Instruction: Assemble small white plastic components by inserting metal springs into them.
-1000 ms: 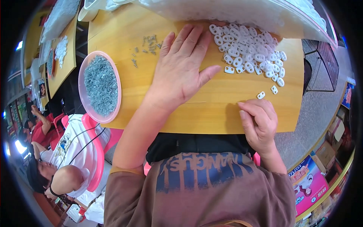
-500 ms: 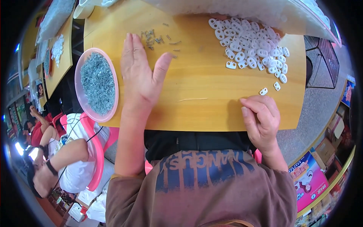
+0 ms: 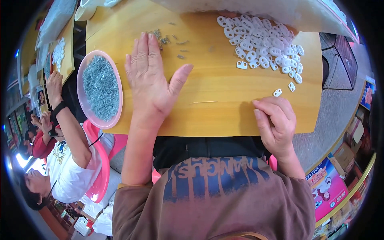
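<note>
My left hand [image 3: 150, 76] is open, palm down and fingers stretched out, over the left half of the wooden table. Its fingertips are beside a small scatter of metal springs [image 3: 164, 41], partly covering them. Left of that hand stands a pink oval basin [image 3: 121, 94] full of small springs [image 3: 101, 88]. My right hand [image 3: 277, 124] is at the table's front edge, its fingers curled in and the thumb near the index finger; whatever may be inside is hidden. Just beyond it lie two white two-hole plastic pieces [image 3: 277, 93], in front of a large pile of similar pieces [image 3: 262, 42].
A thin pale stick [image 3: 203, 102] lies on the table [image 3: 216, 120] between my hands. A translucent plastic bag [image 3: 236, 10] spans the back edge. To the left, a person in a white shirt [image 3: 76, 172] sits on a pink chair [image 3: 105, 168]. A black wire-frame stand [image 3: 340, 60] is at right.
My left hand has shifted slightly right and turned, its fingers spread wider. My right hand stays about where it was. The seated person at left has raised an arm toward the other table.
</note>
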Demonstrator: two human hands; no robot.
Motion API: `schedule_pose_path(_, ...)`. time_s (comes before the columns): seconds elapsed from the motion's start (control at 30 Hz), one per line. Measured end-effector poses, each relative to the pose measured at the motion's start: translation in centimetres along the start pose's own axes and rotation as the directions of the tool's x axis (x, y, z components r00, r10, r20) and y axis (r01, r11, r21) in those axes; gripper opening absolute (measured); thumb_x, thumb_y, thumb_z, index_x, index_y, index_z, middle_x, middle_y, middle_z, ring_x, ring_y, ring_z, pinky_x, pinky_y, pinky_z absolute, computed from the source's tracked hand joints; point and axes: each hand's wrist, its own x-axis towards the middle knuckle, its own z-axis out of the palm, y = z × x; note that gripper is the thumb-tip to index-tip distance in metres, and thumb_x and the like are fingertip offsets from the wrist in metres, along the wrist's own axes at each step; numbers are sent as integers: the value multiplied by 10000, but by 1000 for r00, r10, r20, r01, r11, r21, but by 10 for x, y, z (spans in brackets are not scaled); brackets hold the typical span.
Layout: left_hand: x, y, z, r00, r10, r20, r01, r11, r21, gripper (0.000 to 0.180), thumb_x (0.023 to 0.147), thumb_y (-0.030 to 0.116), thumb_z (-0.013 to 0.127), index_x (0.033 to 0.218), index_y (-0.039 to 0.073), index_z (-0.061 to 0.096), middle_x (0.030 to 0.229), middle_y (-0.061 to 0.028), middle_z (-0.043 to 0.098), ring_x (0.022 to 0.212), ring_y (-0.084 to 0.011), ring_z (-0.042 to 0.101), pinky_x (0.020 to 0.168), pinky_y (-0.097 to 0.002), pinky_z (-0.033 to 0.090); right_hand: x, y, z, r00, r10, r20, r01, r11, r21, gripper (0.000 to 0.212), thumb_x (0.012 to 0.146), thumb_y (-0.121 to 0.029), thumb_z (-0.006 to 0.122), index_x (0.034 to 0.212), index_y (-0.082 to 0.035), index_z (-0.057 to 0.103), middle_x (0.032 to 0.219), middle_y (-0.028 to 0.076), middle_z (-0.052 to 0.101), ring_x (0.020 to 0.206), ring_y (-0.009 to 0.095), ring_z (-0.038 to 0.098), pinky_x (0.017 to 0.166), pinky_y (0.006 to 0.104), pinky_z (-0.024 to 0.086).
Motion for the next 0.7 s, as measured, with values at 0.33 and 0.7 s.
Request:
schedule_pose_path(0.33, -4, 44, -8, 958, 198, -206, -245, 940, -236, 303, 657, 181, 649, 928, 58, 590, 939, -57, 552, 924, -203, 508, 875, -380, 272, -7, 2, -8, 1000, 11, -21, -9, 995, 102, 136, 686, 27, 583, 820, 6, 578, 720, 97, 554, 635, 207, 520, 572, 290, 408)
schedule_pose_path(0.7, 16, 79, 6, 885, 367, -288, -445, 849, -286, 220, 641, 99, 644, 858, 89, 609, 779, -9, 551, 741, -169, 521, 733, -316, 317, -13, 11, -14, 993, -87, -78, 101, 977, 190, 191, 640, 42, 587, 825, -4, 590, 701, 85, 549, 586, 185, 517, 526, 271, 402)
